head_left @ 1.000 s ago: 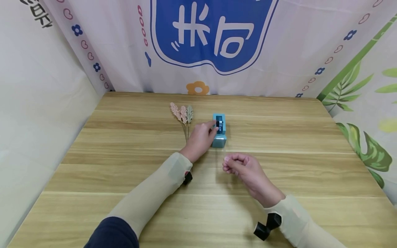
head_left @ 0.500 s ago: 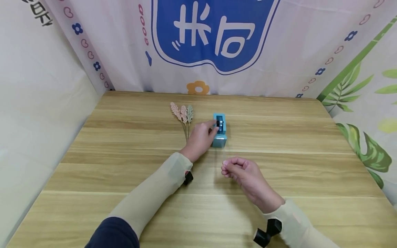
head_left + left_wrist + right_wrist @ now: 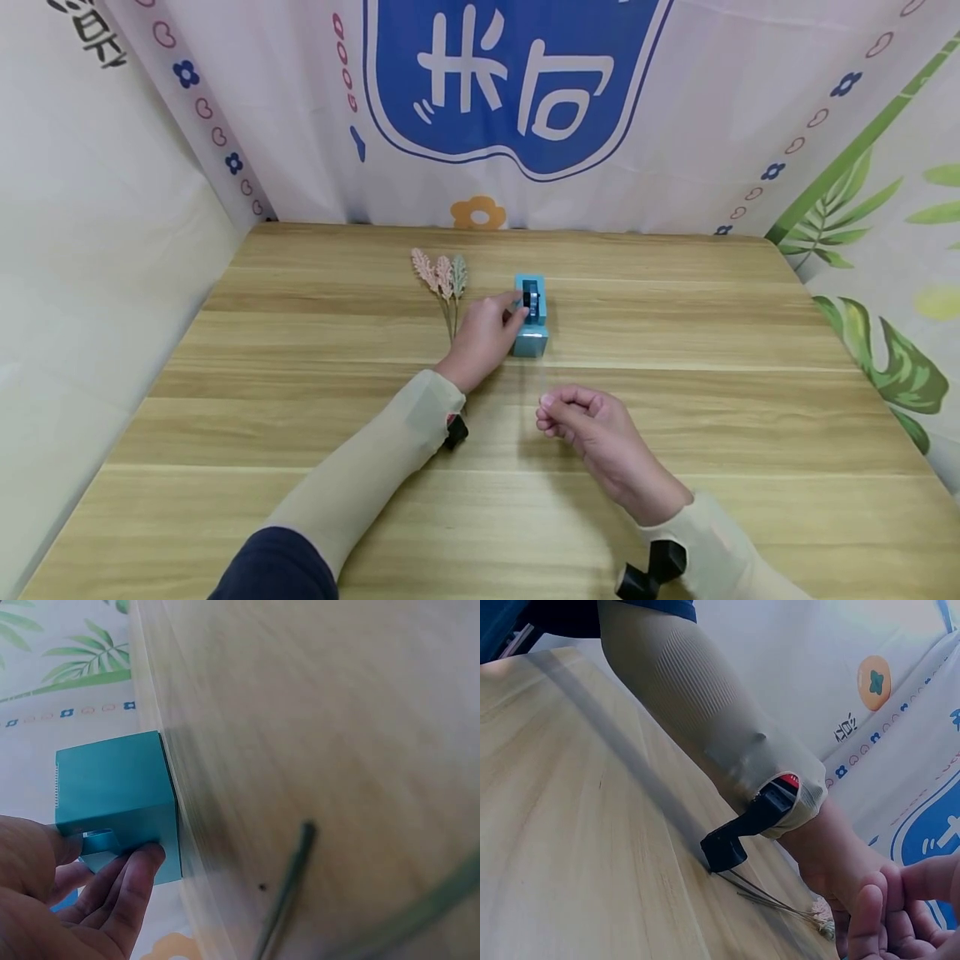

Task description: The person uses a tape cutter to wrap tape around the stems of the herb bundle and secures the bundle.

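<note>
Over the last second I watch the right hand (image 3: pixel 603 437) draw slightly back from the blue tape dispenser (image 3: pixel 531 343) toward the person, its black wrist camera (image 3: pixel 667 561) sliding down to the head view's lower edge.

A wood-grain table (image 3: pixel 712 333) stands before a white curtain (image 3: pixel 720 100) bearing a blue emblem (image 3: pixel 502 129), with leaf-printed sheeting (image 3: pixel 885 258) at right.

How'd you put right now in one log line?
left hand: grips blue tape dispenser; right hand: seems to pinch clear tape; flowers: lying left of dispenser
</note>
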`<state>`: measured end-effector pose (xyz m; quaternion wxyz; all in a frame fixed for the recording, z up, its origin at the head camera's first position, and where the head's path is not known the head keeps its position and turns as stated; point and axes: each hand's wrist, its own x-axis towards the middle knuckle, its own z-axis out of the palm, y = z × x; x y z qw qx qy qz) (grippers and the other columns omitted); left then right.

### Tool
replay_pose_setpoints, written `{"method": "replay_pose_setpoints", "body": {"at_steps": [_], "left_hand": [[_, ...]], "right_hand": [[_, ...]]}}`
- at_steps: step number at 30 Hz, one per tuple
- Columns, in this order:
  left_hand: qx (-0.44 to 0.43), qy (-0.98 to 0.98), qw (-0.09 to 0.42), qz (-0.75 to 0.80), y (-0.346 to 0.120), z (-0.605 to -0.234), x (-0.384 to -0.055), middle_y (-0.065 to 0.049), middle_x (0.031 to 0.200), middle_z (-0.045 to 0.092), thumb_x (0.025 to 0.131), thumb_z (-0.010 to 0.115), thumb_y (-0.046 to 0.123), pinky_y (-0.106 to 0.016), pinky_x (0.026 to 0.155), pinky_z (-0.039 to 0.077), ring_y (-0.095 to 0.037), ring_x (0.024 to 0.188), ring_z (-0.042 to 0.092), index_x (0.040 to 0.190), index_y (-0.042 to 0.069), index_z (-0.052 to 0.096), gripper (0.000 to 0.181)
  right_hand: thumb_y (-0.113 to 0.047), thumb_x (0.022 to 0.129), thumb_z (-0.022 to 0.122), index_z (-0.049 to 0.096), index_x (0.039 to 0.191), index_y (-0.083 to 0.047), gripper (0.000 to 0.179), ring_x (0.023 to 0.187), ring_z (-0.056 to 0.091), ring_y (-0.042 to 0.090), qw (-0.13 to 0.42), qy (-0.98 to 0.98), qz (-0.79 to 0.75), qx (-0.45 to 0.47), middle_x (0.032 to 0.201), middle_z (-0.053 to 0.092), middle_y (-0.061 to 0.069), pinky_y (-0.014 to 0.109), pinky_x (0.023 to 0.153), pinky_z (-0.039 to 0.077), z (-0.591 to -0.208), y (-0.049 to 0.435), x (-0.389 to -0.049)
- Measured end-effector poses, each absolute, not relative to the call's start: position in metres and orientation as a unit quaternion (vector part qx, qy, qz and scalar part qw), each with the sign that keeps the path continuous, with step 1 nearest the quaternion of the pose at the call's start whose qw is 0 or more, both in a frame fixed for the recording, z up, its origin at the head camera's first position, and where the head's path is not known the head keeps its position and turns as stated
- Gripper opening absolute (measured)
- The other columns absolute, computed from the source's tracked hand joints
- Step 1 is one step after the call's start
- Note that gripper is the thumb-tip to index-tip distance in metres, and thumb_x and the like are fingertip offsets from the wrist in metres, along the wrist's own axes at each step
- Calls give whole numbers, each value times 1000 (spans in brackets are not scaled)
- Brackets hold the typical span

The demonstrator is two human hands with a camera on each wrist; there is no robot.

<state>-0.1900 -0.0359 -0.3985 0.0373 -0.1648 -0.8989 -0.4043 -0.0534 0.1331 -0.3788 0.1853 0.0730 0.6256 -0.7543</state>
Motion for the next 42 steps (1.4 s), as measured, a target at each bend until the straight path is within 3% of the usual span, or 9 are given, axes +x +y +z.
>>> {"method": "replay_pose_setpoints", "body": {"at_steps": [11, 17, 23, 26, 32, 36, 38, 42], "left_hand": [[-171, -896, 32, -410, -36, -398, -193, -11, 106, 79, 108, 59, 24, -25, 61, 54, -15, 77, 69, 144, 3, 61, 41], [-162, -886, 3, -434, -44, -399, -193, -11, 121, 77, 108, 61, 27, -30, 78, 61, -19, 95, 74, 145, 5, 61, 43], [-127, -886, -22, -446, -63, -388, -191, -13, 116, 74, 106, 63, 30, -39, 87, 62, -25, 103, 71, 140, 4, 63, 43], [-98, -882, -36, -460, -77, -383, -190, -14, 110, 74, 106, 64, 29, -39, 82, 61, -26, 98, 72, 132, 2, 67, 38], [-48, -891, -67, -446, -106, -384, -190, -15, 99, 72, 105, 64, 27, -28, 68, 53, -20, 80, 66, 117, 0, 69, 29], [-23, -903, -85, -420, -118, -385, -192, -9, 88, 67, 104, 67, 29, -25, 63, 48, -16, 72, 58, 111, -1, 69, 31], [-11, -910, -100, -402, -120, -384, -193, -3, 76, 61, 102, 69, 30, -25, 59, 44, -14, 65, 52, 101, 0, 70, 30], [-4, -914, -161, -373, -123, -383, -193, 4, 54, 47, 101, 71, 30, -25, 50, 34, -11, 50, 40, 66, 9, 60, 42]], "right_hand": [[-4, 103, 62, 68, 96, -8, 10, 83, 70, 7, 185, 621, -758, 69, 87, 74, -3, 23, 84, 60, -381, 133, -51], [-4, 103, 62, 69, 96, -9, 12, 84, 70, 8, 191, 616, -761, 67, 87, 74, -4, 23, 84, 60, -382, 134, -51], [-4, 102, 63, 69, 95, -10, 10, 85, 71, 8, 191, 615, -762, 67, 88, 75, -4, 24, 85, 60, -381, 135, -51], [-4, 102, 63, 69, 96, -10, 10, 85, 71, 8, 191, 618, -760, 65, 88, 75, -4, 24, 86, 60, -381, 136, -50], [-2, 102, 62, 69, 96, -9, 11, 84, 71, 8, 191, 618, -761, 53, 88, 76, -4, 23, 84, 60, -383, 136, -51], [-3, 102, 63, 69, 97, -7, 9, 84, 71, 7, 190, 621, -759, 45, 88, 75, -5, 24, 84, 60, -383, 136, -52], [-4, 102, 64, 69, 97, -7, 7, 84, 71, 7, 190, 624, -757, 42, 88, 75, -5, 24, 84, 61, -383, 136, -52], [-5, 102, 64, 68, 97, -7, 7, 84, 72, 7, 190, 627, -754, 41, 88, 76, -5, 25, 84, 61, -383, 136, -54]]}}
